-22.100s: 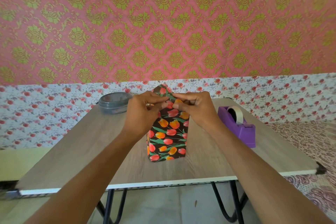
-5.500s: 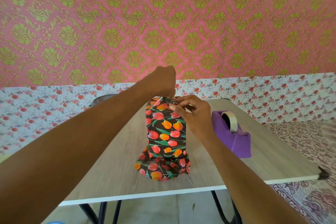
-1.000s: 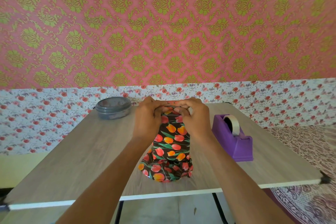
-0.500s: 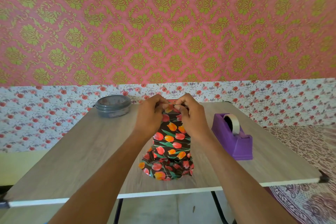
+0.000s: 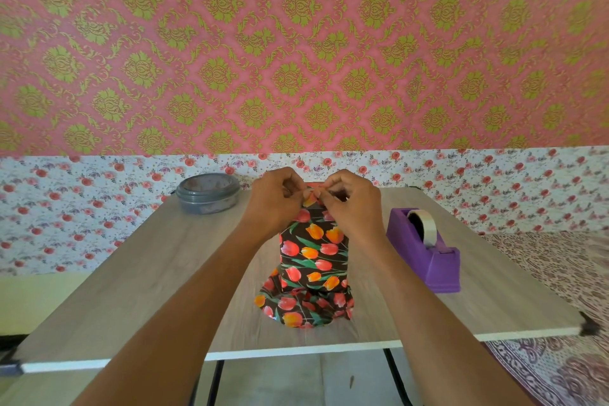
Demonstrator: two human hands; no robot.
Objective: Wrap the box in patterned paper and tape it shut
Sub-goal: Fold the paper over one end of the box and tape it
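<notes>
In the head view, the box [image 5: 313, 250] stood upright on end on the wooden counter [image 5: 148, 273], its sides fully covered by the patterned paper [image 5: 303, 306], dark with red and orange tulips. At the foot of the box the paper flared out loose and crumpled onto the counter, not folded in. At the top of the box both hands met: the left hand [image 5: 275, 204] came in from the box's left and the right hand [image 5: 352, 204] from its right, knuckles towards the camera. The left fingers [image 5: 293, 186] were curled and pinching the paper's upper edge, and the right fingers [image 5: 329, 189] were curled the same way, pinching the paper just beside them; the fingertips of the two hands were almost touching above the box. The top face of the box was hidden behind the hands. To the right of the box, apart from it, sat a purple tape dispenser [image 5: 428, 267] carrying a roll of tape [image 5: 426, 229]. Behind the box and to its left, at the far edge of the counter, stood a grey lidded container [image 5: 207, 194]. Beyond the box rose a wall [image 5: 296, 59] papered in pink and green above a floral band
</notes>
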